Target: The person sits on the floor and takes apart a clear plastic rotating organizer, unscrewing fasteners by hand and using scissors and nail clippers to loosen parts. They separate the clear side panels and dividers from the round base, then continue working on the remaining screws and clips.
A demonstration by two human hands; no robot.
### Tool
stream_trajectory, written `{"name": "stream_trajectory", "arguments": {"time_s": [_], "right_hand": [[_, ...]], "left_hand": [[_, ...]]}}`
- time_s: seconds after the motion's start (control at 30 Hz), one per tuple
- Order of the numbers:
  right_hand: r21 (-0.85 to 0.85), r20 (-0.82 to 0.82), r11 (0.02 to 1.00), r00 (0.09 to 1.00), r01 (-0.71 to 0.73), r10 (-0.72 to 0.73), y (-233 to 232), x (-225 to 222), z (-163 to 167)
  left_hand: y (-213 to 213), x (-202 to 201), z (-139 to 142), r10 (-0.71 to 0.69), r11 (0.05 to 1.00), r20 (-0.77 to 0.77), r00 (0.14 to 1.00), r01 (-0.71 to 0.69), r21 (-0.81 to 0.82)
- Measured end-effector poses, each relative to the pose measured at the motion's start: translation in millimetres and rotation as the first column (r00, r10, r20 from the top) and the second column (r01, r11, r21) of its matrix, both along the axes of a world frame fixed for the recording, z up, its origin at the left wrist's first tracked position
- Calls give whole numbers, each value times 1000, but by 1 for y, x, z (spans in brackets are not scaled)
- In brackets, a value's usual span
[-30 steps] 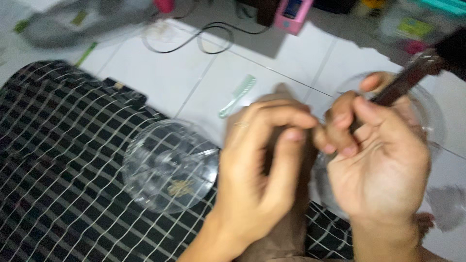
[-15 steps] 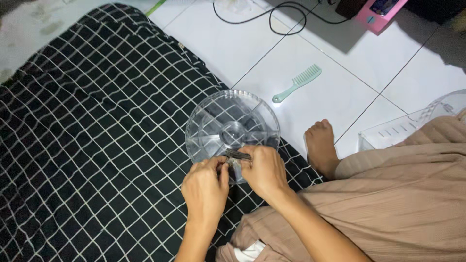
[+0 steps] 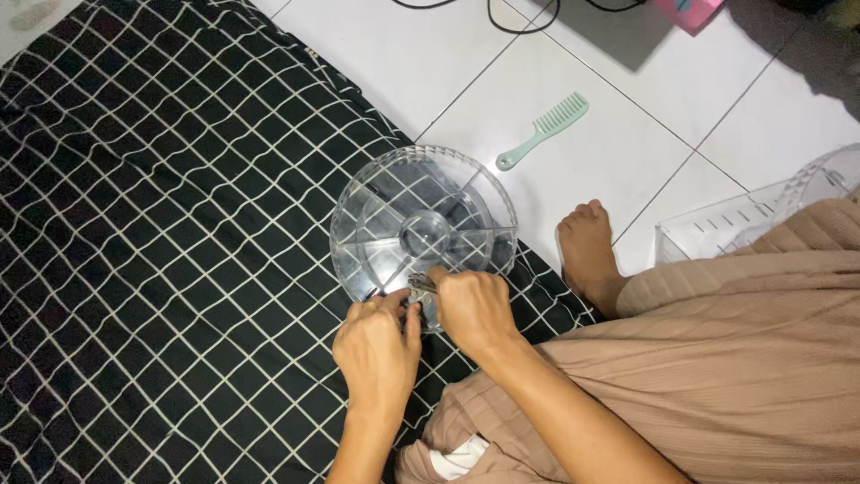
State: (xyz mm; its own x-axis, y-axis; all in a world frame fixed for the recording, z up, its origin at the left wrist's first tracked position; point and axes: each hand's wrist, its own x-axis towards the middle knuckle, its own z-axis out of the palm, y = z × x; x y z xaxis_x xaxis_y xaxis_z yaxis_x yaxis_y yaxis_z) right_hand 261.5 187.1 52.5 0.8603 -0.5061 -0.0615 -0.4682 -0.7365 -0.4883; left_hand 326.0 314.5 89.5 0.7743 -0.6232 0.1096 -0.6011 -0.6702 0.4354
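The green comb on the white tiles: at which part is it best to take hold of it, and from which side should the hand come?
Probably grip the comb by its narrow handle, the lower-left end. It lies flat on the tile floor, apart from the clear round tray, teeth end pointing up-right. Come from above, pinching the handle across its width; the toothed end is wider and gives a worse hold.

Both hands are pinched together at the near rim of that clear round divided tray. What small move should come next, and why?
Probably a steady hold with the left hand while the right hand works the small metal piece at the near rim of the clear round tray. Both hands meet on that piece right at the rim, and the tray lies loose on the checked cloth, so it could slide.
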Motion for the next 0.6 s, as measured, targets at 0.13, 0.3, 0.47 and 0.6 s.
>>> {"name": "stream_trajectory", "arguments": {"time_s": [0.13,0.3,0.47,0.6], "right_hand": [[-22,80,999,996,-37,38,-2,-7,-8],[-222,58,961,981,-168,185,-3,-19,-16],[-293,76,927,961,-235,267,-3,-36,-13],[-29,170,998,984,-54,58,-8,-46,-4]], "left_hand": [[-1,-3,2,12,999,-23,1000,-11,45],[-4,-13,4,19,996,34,999,-22,86],[-7,-34,5,12,989,89,996,-25,149],[-7,-45,5,37,978,107,994,-58,201]]}}
